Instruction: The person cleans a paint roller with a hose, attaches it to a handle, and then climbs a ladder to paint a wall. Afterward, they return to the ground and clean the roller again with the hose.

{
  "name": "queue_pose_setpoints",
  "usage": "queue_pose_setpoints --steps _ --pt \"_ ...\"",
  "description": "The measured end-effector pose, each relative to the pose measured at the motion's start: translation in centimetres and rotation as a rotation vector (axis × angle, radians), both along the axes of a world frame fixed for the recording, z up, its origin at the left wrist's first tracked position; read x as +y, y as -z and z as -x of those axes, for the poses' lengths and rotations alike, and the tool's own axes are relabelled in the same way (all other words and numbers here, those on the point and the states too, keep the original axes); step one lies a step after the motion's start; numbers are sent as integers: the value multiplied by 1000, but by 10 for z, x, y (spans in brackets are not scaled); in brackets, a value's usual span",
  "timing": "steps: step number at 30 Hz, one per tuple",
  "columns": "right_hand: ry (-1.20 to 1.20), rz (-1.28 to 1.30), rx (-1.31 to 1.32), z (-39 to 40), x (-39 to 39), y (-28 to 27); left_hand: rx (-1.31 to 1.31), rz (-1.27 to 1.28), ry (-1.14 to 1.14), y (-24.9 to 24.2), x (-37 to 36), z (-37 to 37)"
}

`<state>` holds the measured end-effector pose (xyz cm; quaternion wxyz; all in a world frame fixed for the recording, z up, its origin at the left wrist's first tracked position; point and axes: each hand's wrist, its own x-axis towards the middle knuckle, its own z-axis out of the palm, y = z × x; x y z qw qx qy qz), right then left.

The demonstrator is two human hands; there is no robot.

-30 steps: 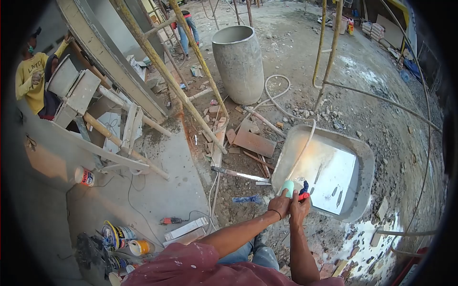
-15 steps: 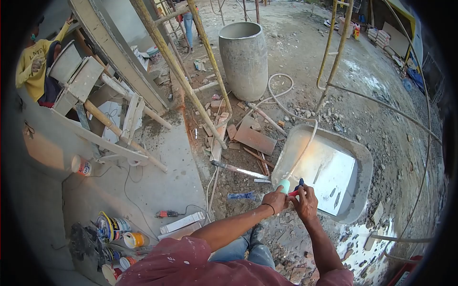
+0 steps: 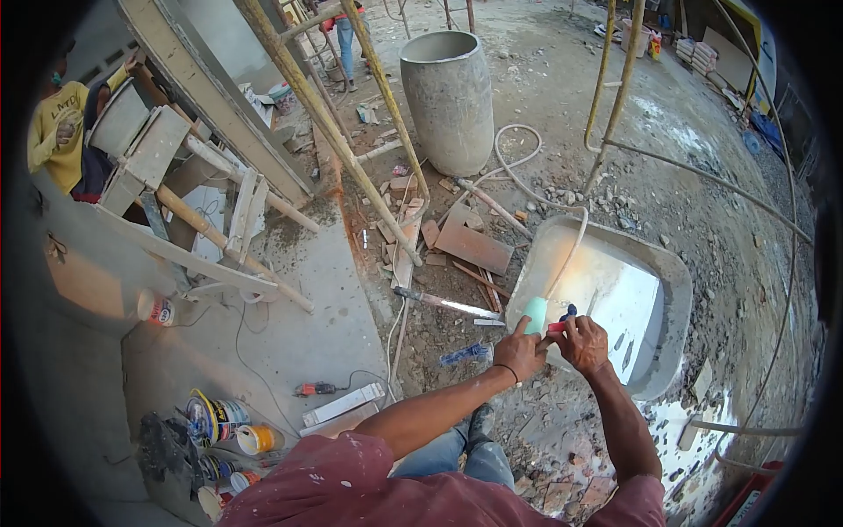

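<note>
My left hand [image 3: 520, 353] is closed round a mint-green rounded object [image 3: 535, 313], whose kind I cannot make out. Close beside it, my right hand [image 3: 584, 344] pinches a small red-and-blue object [image 3: 569, 316]; its red part points toward the left hand. Fingers hide much of both objects. Both hands are above the near edge of a large grey tub [image 3: 672, 351]. Inside the tub lies a pale flat panel [image 3: 628, 307] in cloudy water. A pale hose [image 3: 575, 241] runs over the far rim into it.
A tall grey drum [image 3: 448, 105] stands beyond the tub, near yellow scaffold poles [image 3: 391, 97]. Broken bricks and boards [image 3: 474, 246] litter the ground. At left are paint buckets [image 3: 215, 417], a red power tool [image 3: 316, 388] and a person in a yellow shirt [image 3: 57, 132].
Both hands have shifted slightly right and up in view, still close together. More of the mint-green object shows now. The camera view has moved a little.
</note>
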<state>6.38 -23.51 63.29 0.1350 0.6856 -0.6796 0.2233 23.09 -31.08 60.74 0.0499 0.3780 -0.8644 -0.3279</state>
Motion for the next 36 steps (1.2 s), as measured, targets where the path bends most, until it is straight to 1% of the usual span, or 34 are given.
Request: queue_pose_setpoints --steps 2,4,6,9,11,12,14,15,17,18,20,24,26,27,29,32,33,34,36 --pt "58 13 -31 3 0 6 68 62 -68 3 1 6" --pt "109 24 -35 7 2 13 150 16 -104 -2 5 8" --pt "170 57 -69 3 4 13 241 62 -118 -1 8 8" --pt "253 116 -127 -6 6 15 225 7 -116 3 16 6" --pt "302 175 -183 -12 5 24 270 80 -143 7 19 6" --pt "307 172 -184 -15 5 25 268 75 -139 9 21 7" --pt "451 181 -284 -23 6 26 313 92 -148 10 27 7" --pt "450 179 -284 -27 6 25 312 90 -149 10 30 8" --pt "592 230 -336 -32 5 23 339 112 -183 8 37 11" --pt "591 232 -333 -34 3 23 343 112 -184 8 38 13" --pt "693 316 -395 -39 2 22 338 22 -205 8 42 14" --pt "706 348 -408 -44 1 25 352 25 -216 13 45 14" --pt "641 303 -489 -44 4 36 342 0 -245 17 47 15" --pt "637 303 -486 -50 4 35 345 0 -249 20 48 14" --pt "638 425 -772 -67 5 31 253 -18 -227 26 48 12" --pt "604 363 -724 -77 24 53 247 -62 -227 36 51 3" --pt "615 293 -779 -84 32 55 228 -131 -235 36 52 0" --pt "612 292 -781 -90 37 55 227 -130 -238 40 53 -4" --pt "623 -4 -1289 -99 47 56 234 -115 -231 47 58 -10"
